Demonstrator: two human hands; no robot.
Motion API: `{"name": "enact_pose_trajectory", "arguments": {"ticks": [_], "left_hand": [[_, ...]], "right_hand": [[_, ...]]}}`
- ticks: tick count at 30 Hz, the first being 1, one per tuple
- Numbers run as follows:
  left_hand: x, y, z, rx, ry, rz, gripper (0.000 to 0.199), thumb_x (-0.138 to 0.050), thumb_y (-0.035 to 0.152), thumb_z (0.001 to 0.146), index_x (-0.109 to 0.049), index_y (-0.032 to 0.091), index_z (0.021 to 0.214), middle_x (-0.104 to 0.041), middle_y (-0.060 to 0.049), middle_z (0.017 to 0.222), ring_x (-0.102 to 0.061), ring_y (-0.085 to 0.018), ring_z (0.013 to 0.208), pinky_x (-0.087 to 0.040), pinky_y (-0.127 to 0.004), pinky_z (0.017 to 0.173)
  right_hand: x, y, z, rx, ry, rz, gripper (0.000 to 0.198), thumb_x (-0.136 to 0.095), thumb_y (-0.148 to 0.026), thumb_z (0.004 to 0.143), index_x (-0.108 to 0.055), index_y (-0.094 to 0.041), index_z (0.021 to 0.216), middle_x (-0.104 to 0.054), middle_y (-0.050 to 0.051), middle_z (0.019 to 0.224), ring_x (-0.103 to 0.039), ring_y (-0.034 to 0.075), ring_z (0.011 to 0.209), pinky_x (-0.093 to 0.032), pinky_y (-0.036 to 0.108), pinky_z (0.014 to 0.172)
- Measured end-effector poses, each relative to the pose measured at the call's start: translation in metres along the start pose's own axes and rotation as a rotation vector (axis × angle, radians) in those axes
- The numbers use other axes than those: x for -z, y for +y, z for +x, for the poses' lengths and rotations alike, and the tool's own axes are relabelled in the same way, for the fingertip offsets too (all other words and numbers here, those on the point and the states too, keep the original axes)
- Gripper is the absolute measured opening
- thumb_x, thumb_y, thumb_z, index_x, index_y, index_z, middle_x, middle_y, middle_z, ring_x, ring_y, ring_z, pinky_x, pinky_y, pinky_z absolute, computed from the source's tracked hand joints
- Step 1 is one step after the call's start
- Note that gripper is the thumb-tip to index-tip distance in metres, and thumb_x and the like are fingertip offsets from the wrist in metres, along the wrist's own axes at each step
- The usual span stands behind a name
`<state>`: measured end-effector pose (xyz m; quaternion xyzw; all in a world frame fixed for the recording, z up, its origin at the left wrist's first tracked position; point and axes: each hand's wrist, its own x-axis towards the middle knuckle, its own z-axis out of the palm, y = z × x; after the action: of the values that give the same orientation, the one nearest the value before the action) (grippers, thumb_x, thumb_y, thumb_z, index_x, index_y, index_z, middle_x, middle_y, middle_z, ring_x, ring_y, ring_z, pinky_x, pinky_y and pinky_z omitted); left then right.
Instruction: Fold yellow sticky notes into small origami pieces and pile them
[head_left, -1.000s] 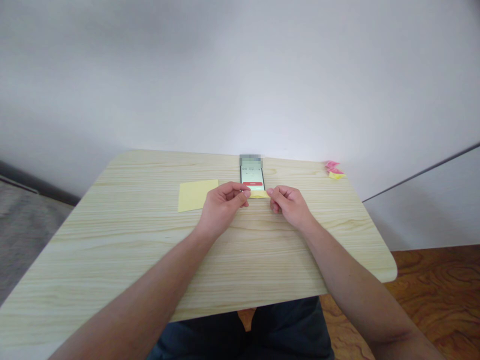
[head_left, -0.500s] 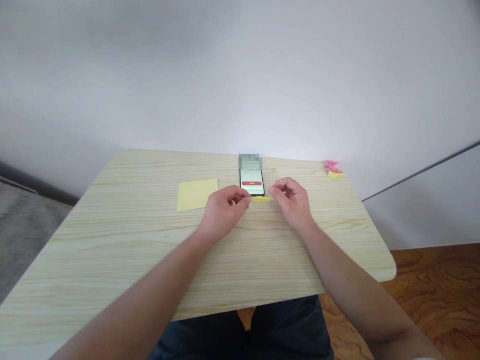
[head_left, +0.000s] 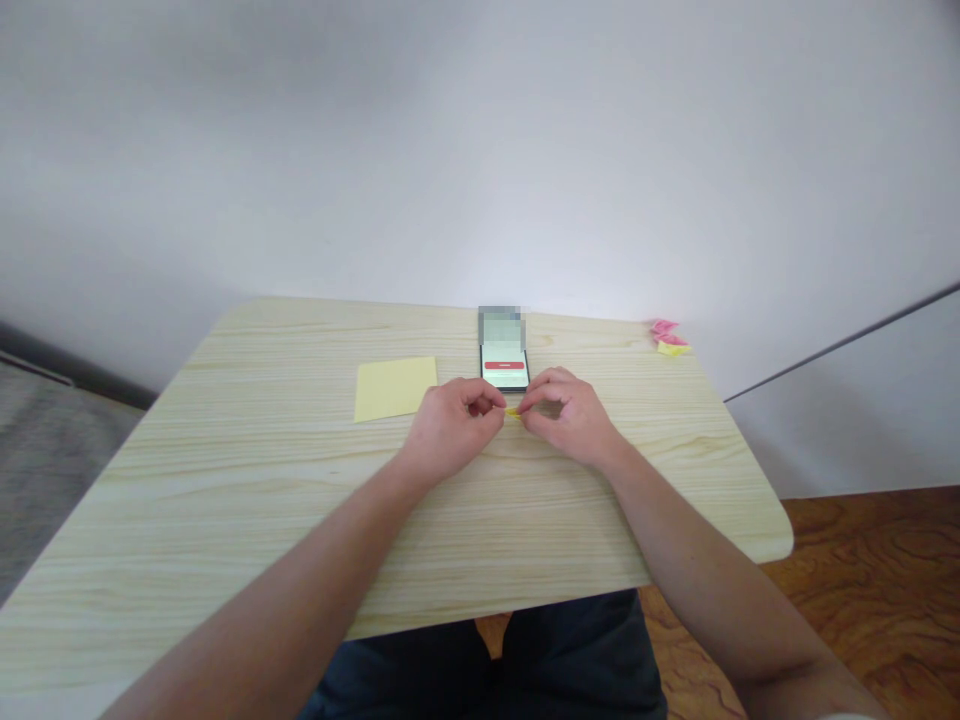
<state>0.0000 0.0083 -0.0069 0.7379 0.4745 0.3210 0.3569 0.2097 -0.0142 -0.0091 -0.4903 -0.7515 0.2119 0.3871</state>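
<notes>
Gently, your left hand and right hand pinch the yellow paper, just below the frame's centre.
Hold its ends level (it's partly hidden) and press any crease evenly.

A phone lies on the pale wood surface, near the back edge. Its screen is lit, with a red bar low down, and the top is blurry. At the far right, pink and yellow bits of paper sit close together. Behind is a big white wall. The brown floor has swirly lines. Something gray is on the left.
</notes>
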Motion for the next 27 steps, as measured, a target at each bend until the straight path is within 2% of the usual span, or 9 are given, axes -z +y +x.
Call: {"name": "enact_pose_trajectory", "arguments": {"ticks": [6, 15, 22, 27], "left_hand": [[-0.001, -0.004, 0.0, -0.058, -0.007, 0.093, 0.014, -0.064, 0.022, 0.076, -0.074, 0.024, 0.086, -0.072, 0.001, 0.082, -0.065, -0.016, 0.076, -0.051, -0.03, 0.075], [0.001, 0.0, 0.0, -0.041, -0.012, 0.188, 0.015, -0.063, 0.025, 0.077, -0.074, 0.025, 0.087, -0.069, 0.0, 0.078, -0.065, -0.02, 0.082, -0.05, -0.035, 0.078], [0.002, 0.003, -0.001, -0.038, -0.017, 0.215, 0.015, -0.064, 0.026, 0.077, -0.074, 0.026, 0.087, -0.068, 0.001, 0.075, -0.064, -0.021, 0.082, -0.049, -0.037, 0.08], [0.002, 0.006, -0.001, -0.051, -0.012, 0.224, 0.013, -0.065, 0.03, 0.082, -0.076, 0.028, 0.086, -0.068, 0.0, 0.074, -0.063, -0.02, 0.081, -0.048, -0.036, 0.081]], "right_hand": [[-0.002, 0.0, -0.001, 0.003, -0.007, -0.061, 0.011, -0.073, -0.013, 0.079, -0.075, -0.024, 0.08, -0.071, 0.002, 0.092, -0.064, 0.02, 0.09, -0.051, 0.036, 0.084], [-0.001, -0.002, 0.0, 0.082, -0.056, -0.195, 0.008, -0.068, -0.02, 0.089, -0.075, -0.022, 0.085, -0.07, 0.005, 0.092, -0.063, 0.021, 0.091, -0.05, 0.037, 0.085], [-0.001, -0.006, -0.001, 0.086, -0.099, -0.247, 0.005, -0.072, -0.019, 0.083, -0.074, -0.022, 0.086, -0.069, 0.004, 0.091, -0.061, 0.022, 0.09, -0.049, 0.038, 0.084], [-0.003, -0.006, -0.001, 0.06, -0.122, -0.271, 0.006, -0.072, -0.02, 0.083, -0.075, -0.022, 0.088, -0.068, 0.005, 0.09, -0.06, 0.023, 0.09, -0.049, 0.039, 0.084]]}}
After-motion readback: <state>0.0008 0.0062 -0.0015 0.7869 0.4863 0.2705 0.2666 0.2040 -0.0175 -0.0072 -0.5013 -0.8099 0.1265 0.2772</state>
